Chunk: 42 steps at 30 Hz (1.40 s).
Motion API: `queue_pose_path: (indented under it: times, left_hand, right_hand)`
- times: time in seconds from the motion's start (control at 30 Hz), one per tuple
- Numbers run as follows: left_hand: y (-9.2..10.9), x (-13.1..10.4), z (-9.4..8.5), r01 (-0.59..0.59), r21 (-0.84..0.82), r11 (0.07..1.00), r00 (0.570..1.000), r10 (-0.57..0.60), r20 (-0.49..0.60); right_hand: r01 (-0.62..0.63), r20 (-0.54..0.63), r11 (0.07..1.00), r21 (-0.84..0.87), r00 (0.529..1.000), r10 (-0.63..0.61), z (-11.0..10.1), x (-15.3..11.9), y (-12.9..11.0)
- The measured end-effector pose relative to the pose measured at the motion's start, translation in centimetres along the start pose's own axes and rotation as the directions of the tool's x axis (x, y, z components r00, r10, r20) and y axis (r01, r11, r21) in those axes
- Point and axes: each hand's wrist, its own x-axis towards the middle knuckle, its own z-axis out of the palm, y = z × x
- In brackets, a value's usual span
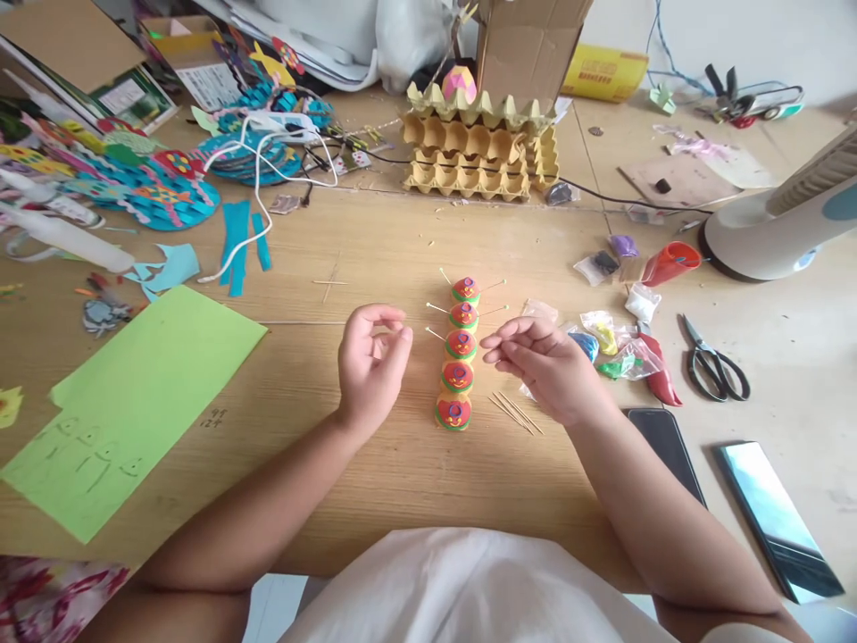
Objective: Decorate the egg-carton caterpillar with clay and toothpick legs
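Observation:
A column of several red and green clay faces [457, 377] stands on an egg-carton strip in mid-table. White-tipped sticks [437, 307] poke out sideways from the upper faces; the third has one on its left side only. My left hand [376, 357] hovers left of the column, fingers curled, thumb near the fingertips, the gap hidden. To the right, my right hand [536, 357] pinches beside the third face; what it holds is too small to make out. Loose toothpicks [517, 413] lie below my right hand.
Green paper [153, 393] lies at left, crossed toothpicks [330, 282] behind my left hand. Egg cartons [469, 143] stand at the back. On the right are clay packets [606, 335], a red cup [673, 259], black scissors [716, 366], two phones [769, 509] and a white fan base [756, 232].

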Motion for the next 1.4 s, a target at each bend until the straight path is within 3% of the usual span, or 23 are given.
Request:
queue_pose_path:
  times: [0.1, 0.17, 0.23, 0.4, 0.77, 1.0, 1.23, 1.4]
  left_hand:
    - [3.3, -1.1, -0.2, -0.17, 0.187, 0.967, 0.957, 0.118, 0.264]
    - [4.9, -2.1, -0.3, -0.349, 0.257, 0.901, 0.879, 0.219, 0.424]
    - [5.6, -3.2, -0.5, -0.492, 0.296, 0.819, 0.805, 0.298, 0.513]
    - [5.3, -5.3, -0.5, -0.608, 0.38, 0.697, 0.763, 0.382, 0.521]
    - [4.7, -5.9, -1.1, -0.658, 0.306, 0.688, 0.733, 0.491, 0.471]
    - [4.7, -5.9, -1.4, -0.733, 0.331, 0.594, 0.67, 0.544, 0.505]
    - [4.6, -5.7, -1.3, -0.722, 0.293, 0.627, 0.667, 0.515, 0.538]
    - [4.1, -5.9, -1.5, -0.751, 0.31, 0.583, 0.646, 0.551, 0.529]
  right_hand:
    - [-0.157, 0.046, 0.982, 0.109, 0.987, 0.153, 1.5, -1.9, 0.2]
    - [-0.217, 0.06, 0.965, 0.146, 0.976, 0.21, 2.3, -3.3, 0.8]
    - [-0.234, 0.053, 0.96, 0.152, 0.972, 0.229, 3.0, -4.5, 1.6]
    - [-0.165, 0.085, 0.983, 0.083, 0.984, 0.158, 4.0, -6.6, 2.9]
    - [-0.133, 0.169, 0.986, 0.097, 0.979, 0.115, 3.4, -7.4, 4.2]
    - [-0.204, 0.14, 0.972, 0.117, 0.972, 0.187, 2.8, -7.0, 5.0]
    - [-0.127, 0.148, 0.992, -0.011, 0.981, 0.128, 2.8, -7.1, 4.4]
    - [-0.074, 0.135, 0.997, -0.036, 0.988, 0.078, 2.7, -7.0, 4.9]
